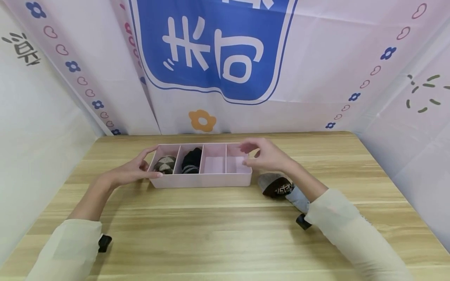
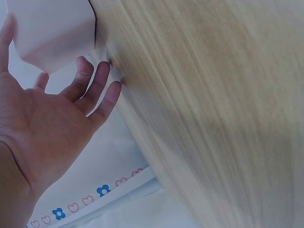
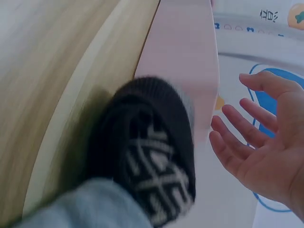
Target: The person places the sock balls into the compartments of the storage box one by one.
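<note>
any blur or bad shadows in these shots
Head view: bright, with soft shadow on the table beside the left arm; left wrist view: dim and hazy, with a soft shadow on the table; right wrist view: light blue cloth blurred in front, dark shadow left of the black sock.

Pink box (image 1: 200, 181); olive-cream checked sock (image 1: 165, 164); white-striped black sock (image 1: 191, 158); grey-black sock (image 1: 275, 186), cream motif.

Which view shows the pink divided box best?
The head view: the pink box shows all four compartments from above. The left wrist view catches only part of its outside, cut off by the frame; the right wrist view shows outer walls only, partly behind a dark patterned bundle.
</note>
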`<state>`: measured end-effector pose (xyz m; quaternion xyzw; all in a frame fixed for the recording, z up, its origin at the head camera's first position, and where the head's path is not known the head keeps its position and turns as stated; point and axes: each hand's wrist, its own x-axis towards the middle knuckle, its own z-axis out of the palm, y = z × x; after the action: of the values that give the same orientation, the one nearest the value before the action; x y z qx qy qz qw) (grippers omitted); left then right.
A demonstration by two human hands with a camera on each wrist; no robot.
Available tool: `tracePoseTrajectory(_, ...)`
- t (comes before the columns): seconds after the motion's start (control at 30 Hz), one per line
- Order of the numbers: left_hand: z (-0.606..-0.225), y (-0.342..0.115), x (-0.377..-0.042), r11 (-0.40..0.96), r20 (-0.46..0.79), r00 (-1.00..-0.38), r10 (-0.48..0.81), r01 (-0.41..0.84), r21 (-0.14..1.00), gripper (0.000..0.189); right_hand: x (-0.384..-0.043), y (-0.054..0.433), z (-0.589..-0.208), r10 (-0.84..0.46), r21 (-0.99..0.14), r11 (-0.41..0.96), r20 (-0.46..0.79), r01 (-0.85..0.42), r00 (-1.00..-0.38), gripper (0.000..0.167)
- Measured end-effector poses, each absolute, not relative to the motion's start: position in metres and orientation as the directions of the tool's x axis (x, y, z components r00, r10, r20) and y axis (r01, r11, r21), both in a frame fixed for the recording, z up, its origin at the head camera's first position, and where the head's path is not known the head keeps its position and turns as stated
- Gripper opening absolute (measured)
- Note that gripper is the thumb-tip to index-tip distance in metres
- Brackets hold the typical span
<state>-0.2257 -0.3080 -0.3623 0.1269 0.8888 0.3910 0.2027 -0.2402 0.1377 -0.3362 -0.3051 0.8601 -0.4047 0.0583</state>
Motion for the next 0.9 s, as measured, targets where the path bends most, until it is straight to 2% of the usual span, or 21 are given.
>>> tracePoseTrajectory(0.23,-0.362,-0.307,-0.225,0.665,-0.258,-0.886,0.386,0.073,0.743,0.104,-0.240,0.164,-0.336,-0.557,-0.709,0.514,0.151,-0.482,-0.817,0.051)
tracePoseTrajectory(0.5,-0.362,-0.307,-0.225,0.666,-0.257,-0.886,0.386,0.074,0.743,0.104,-0.239,0.204,-0.345,-0.567,-0.698,0.552,0.088,-0.457,-0.819,0.049)
tracePoseTrajectory(0.9,-0.363,-0.307,-0.225,0.662,-0.240,-0.886,0.397,0.096,0.743,0.102,-0.235,0.261,-0.353,-0.644,-0.746,0.506,0.007,-0.433,-0.765,0.048)
